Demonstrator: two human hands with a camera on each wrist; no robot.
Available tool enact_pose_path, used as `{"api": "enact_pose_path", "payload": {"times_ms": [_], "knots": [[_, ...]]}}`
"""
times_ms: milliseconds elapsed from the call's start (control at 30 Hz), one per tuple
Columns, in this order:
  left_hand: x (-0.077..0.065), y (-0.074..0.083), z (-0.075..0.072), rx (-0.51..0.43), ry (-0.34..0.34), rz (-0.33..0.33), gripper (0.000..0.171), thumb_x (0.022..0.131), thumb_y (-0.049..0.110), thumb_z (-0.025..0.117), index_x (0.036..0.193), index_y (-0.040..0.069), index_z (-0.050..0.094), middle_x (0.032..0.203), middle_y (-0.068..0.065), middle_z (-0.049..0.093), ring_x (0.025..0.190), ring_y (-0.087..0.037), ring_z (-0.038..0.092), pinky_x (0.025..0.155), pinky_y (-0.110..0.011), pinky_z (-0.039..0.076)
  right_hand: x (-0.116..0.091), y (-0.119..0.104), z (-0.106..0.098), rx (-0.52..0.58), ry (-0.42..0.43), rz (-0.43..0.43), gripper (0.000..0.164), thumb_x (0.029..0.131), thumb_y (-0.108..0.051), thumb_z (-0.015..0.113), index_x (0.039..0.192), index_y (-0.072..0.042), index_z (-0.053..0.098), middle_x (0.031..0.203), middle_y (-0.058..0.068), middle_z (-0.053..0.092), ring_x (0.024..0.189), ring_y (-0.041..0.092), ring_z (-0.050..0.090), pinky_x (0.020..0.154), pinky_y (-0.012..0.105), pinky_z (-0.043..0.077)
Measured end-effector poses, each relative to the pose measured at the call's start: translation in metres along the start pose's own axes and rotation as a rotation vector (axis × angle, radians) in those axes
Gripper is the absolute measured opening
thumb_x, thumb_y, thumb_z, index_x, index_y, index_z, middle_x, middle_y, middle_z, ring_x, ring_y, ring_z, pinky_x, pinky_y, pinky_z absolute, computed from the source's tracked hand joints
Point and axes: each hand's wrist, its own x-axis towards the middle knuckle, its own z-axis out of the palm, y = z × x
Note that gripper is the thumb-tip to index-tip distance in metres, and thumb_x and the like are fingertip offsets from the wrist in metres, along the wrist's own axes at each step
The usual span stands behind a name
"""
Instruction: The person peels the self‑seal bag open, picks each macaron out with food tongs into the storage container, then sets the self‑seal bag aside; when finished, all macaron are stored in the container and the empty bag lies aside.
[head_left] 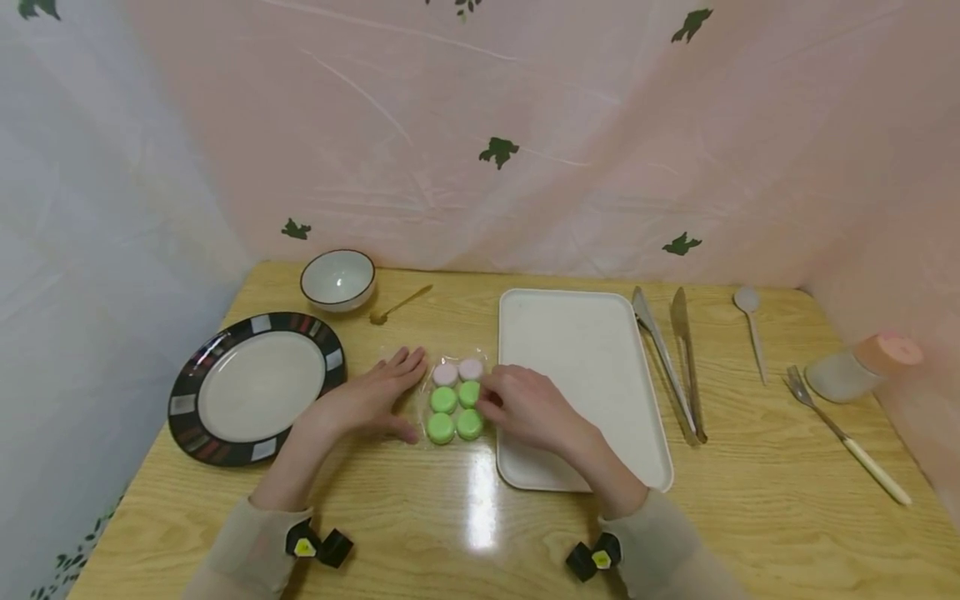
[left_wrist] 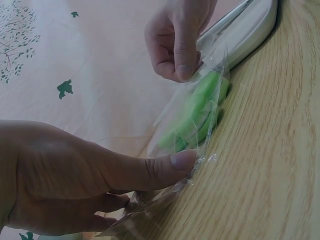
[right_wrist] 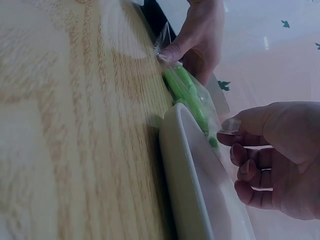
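A clear plastic bag (head_left: 424, 408) lies on the table between the two hands, holding several green and pale pink macaron-like rounds (head_left: 443, 400). My left hand (head_left: 367, 400) rests at the bag's left side with fingers spread and fairly straight. In the left wrist view its thumb lies on the bag's edge, near the green rounds (left_wrist: 195, 115). On the other side my right hand (head_left: 528, 408) pinches the bag's right edge between thumb and forefinger. The right wrist view shows that bit of plastic (right_wrist: 230, 125) at the fingertips, with the other fingers curled loosely.
A white tray (head_left: 577, 383) lies partly under the right hand. To its right are tongs (head_left: 663, 358), a knife (head_left: 688, 358), a spoon (head_left: 750, 312), a fork (head_left: 840, 433) and a pink-lidded jar (head_left: 840, 375). Left stand a dark-rimmed plate (head_left: 182, 404), a bowl (head_left: 337, 281) and a small golden spoon (head_left: 401, 304).
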Motion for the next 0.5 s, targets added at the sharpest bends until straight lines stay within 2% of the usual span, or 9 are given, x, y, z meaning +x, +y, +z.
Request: {"api": "enact_pose_path", "payload": {"times_ms": [500], "knots": [[0.001, -0.002, 0.001, 0.006, -0.001, -0.007, 0.102, 0.075, 0.041, 0.075, 0.151, 0.008, 0.015, 0.160, -0.007, 0.002, 0.148, -0.029, 0.000, 0.118, -0.048, 0.012, -0.004, 0.011, -0.007, 0.032, -0.024, 0.065, 0.020, 0.087, -0.023, 0.058, 0.068, -0.029, 0.056, 0.067, -0.010, 0.052, 0.064, 0.006, 0.047, 0.059, 0.023, 0.038]]}}
